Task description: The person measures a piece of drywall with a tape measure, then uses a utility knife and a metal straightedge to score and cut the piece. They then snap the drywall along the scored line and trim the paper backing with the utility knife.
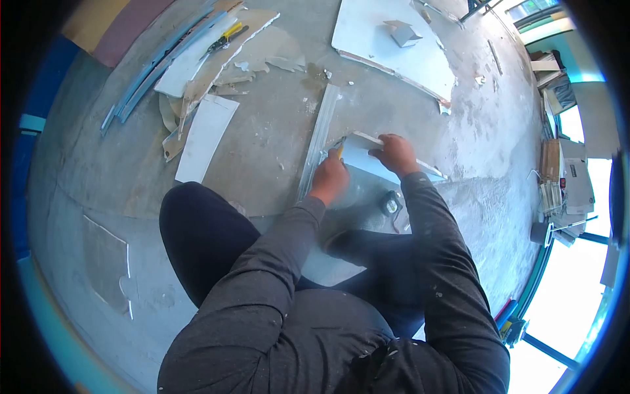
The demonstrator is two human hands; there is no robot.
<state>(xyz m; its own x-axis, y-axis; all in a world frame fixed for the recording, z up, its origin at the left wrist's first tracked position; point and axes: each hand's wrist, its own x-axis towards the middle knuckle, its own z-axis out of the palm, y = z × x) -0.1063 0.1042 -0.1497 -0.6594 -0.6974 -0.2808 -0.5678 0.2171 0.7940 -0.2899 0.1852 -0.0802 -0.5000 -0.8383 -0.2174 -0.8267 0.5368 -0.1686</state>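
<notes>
My left hand [330, 178] is closed around a small utility knife [340, 150] with some yellow on it, partly hidden by the fingers. The knife is at the left end of a narrow white drywall strip [364, 157], which is tilted up off the floor. My right hand [398, 156] grips the strip's upper edge, fingers on its far side and thumb toward me. Just left of my left hand lies a long metal channel [323, 125]. A round tape measure [391, 204] rests on the floor below the strip, near my right forearm.
A large drywall sheet [387, 46] lies ahead, with a small folded white offcut [405, 34] on it. At the upper left are metal studs [147, 85], yellow-handled snips [228, 36] and a white offcut [209, 134]. Stacked boxes [577, 184] stand by the windows.
</notes>
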